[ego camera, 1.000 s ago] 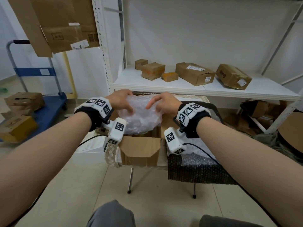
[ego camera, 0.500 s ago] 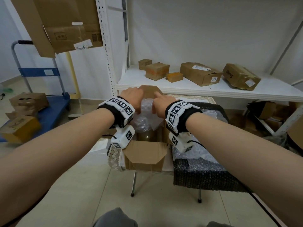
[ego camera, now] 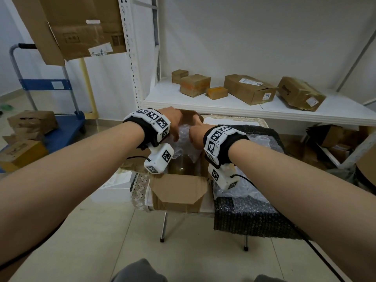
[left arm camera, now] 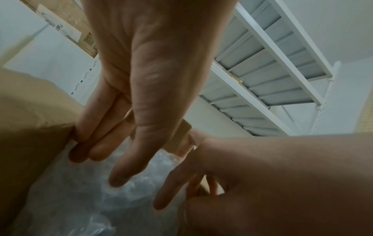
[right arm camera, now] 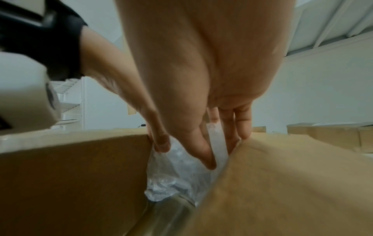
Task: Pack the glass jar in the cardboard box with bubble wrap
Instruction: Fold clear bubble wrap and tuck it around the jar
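An open cardboard box (ego camera: 177, 192) stands on a small table. The glass jar (ego camera: 182, 166) stands inside it, and its rim shows low in the right wrist view (right arm camera: 167, 212). Clear bubble wrap (ego camera: 184, 137) is bunched at the far side of the box, above the jar. My left hand (ego camera: 173, 121) reaches down into the box, its straight fingers (left arm camera: 86, 143) pressing the wrap (left arm camera: 80, 199) against the box wall (left arm camera: 30, 127). My right hand (ego camera: 196, 133) is beside it, with straight fingers (right arm camera: 207, 159) pushing the wrap (right arm camera: 177, 175) down by a flap.
A black bubble-wrap sheet (ego camera: 250, 218) hangs over the table's right side, with clear wrap (ego camera: 240, 192) on it. Behind is a white shelf (ego camera: 244, 110) with several cardboard boxes. A blue trolley (ego camera: 61, 129) and more boxes are on the floor at left.
A second ago both hands held the wad of bubble wrap above the box. They have since drawn close together and pushed it down into the box over the jar.
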Available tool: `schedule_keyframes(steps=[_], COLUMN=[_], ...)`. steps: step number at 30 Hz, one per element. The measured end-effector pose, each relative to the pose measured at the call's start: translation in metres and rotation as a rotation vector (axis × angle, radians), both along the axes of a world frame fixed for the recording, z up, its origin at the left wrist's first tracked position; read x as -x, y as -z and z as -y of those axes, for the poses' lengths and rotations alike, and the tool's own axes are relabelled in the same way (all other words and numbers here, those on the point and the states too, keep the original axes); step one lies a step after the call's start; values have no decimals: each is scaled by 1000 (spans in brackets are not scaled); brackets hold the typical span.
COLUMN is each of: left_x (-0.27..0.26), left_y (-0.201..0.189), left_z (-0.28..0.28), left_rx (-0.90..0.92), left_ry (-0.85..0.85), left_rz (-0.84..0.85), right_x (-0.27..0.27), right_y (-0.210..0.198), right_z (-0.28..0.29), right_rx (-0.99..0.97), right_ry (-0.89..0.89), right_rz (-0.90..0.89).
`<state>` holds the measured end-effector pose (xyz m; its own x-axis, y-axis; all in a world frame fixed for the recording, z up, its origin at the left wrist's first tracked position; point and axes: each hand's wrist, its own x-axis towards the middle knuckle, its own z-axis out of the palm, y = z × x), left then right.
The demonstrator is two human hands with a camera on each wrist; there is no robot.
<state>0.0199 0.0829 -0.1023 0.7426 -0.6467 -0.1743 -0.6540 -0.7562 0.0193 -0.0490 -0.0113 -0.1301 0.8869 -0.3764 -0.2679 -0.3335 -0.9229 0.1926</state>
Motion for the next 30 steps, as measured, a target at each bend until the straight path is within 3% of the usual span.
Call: schedule_keyframes(steps=[4,11,19,22,27,30], left_x=[-4,-9,-2,3,-5,-4], left_y=[13,26,33,35,45,44], left_z=[2,0,-6,-5,-3,-3], left_rx=[-129,-235,-486,-554,-493,-428], left_ry=[25,76,142,148,133,147], left_rz=[-61,-135,-384,-380,-398,-284], right_x=[-12,-66,-12,-3,0,-2], right_y=[13,62,26,26,24,26], right_z=[4,36,13,15,16,18], right_rx=[138,-69,-112,-50,-344,-369], right_ry=[-114,-129,-245,-297,-226,-202], right_rz=[-139,-229,-218,-149,-170,-201])
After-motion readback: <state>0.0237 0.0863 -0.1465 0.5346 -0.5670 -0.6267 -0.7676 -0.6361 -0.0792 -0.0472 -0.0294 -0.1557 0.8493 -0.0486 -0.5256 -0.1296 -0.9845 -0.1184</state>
